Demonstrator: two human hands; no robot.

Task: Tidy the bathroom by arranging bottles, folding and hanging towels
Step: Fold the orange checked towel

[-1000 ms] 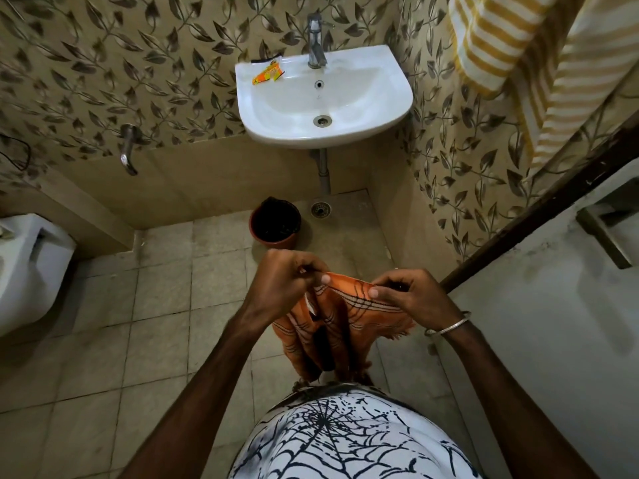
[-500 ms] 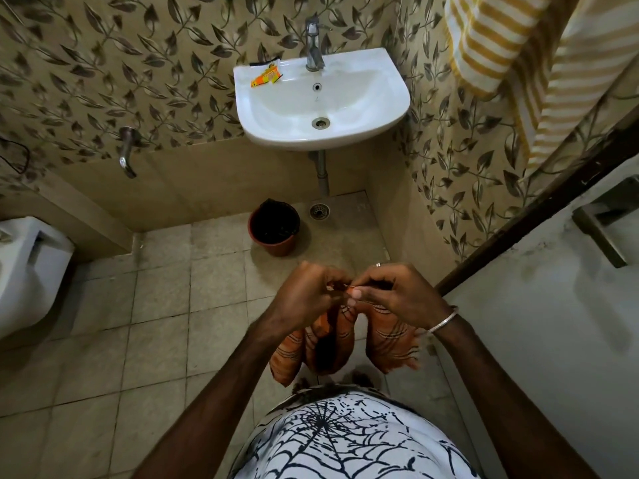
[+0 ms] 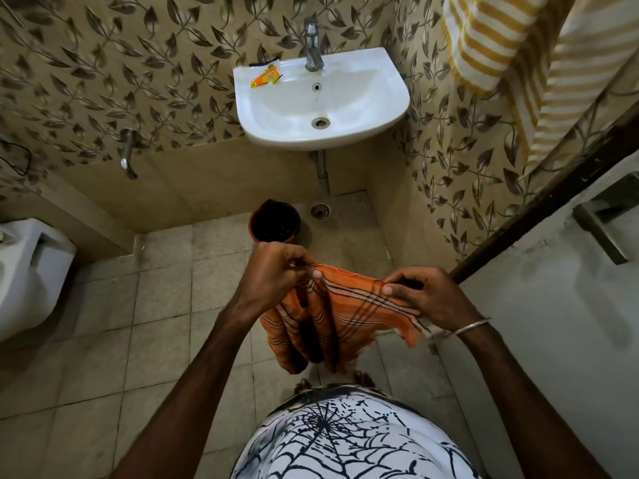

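I see left hand (image 3: 273, 274) and right hand (image 3: 423, 295) each pinching top edge of orange striped cloth towel (image 3: 349, 312), spread between them, hanging above tiled floor (image 3: 103, 340), below white sink (image 3: 321, 98).

Two towels: one orange towel (image 3: 349, 312) pinched between two hands, left hand (image 3: 273, 274) and right hand (image 3: 425, 299); one yellow-striped towel (image 3: 511, 63) hanging top right. One sink (image 3: 380, 133), one tap (image 3: 313, 46), one orange packet (image 3: 266, 77) at its back-left corner. One bucket (image 3: 275, 221). One floor drain (image 3: 320, 211).
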